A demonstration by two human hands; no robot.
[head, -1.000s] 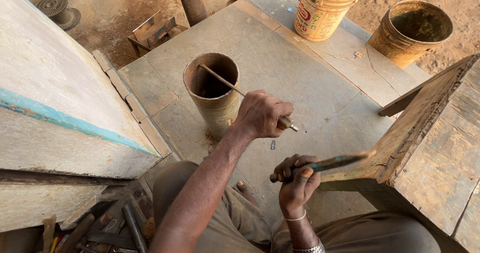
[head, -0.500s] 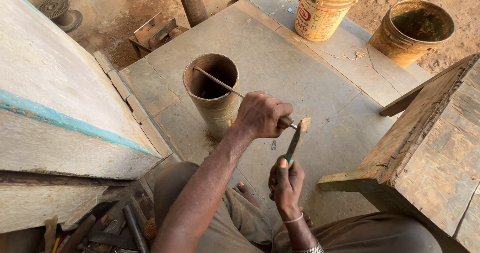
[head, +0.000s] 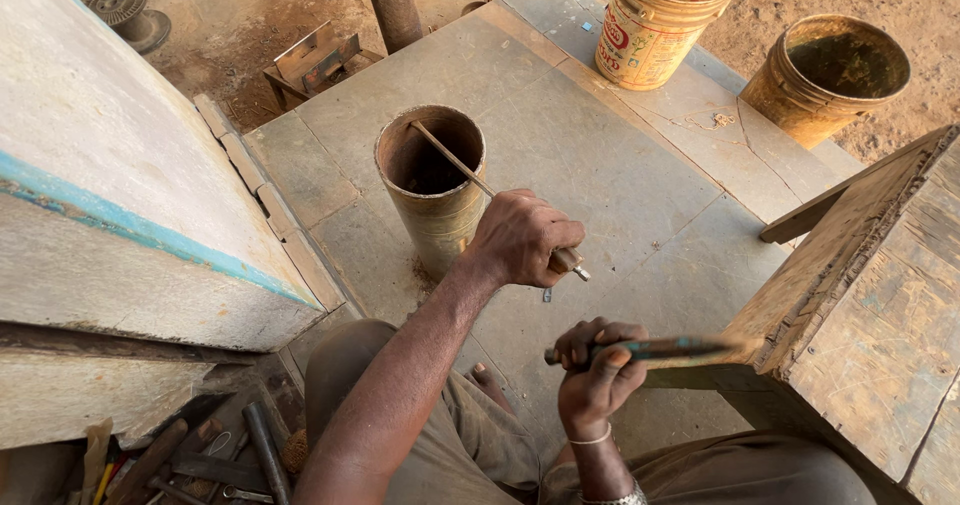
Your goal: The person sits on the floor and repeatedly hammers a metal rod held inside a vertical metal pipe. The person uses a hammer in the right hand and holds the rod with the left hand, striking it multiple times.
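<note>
Left hand (head: pixel 522 237) fisted around a thin rod (head: pixel 452 159), its far end slanting into the rusty can (head: pixel 430 187) at 11 o'clock on the slab (head: pixel 620 165). Right hand (head: pixel 598 365) clenched on a hammer (head: pixel 650 349), handle level, pointing to 3 o'clock, head hidden by the bench (head: pixel 860 295). Judgement: steady the rod, strike squarely on its near tip, knuckles well clear.

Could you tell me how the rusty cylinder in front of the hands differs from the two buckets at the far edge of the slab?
The rusty cylinder is narrow, straight-sided metal; the yellow bucket and brown bucket are wider and tapered. The cylinder has a thin rod slanting out of it, held by the left hand; nothing sticks out of the buckets. The cylinder stands mid-slab, the buckets at its far edge. All three stand upright with open tops.
</note>
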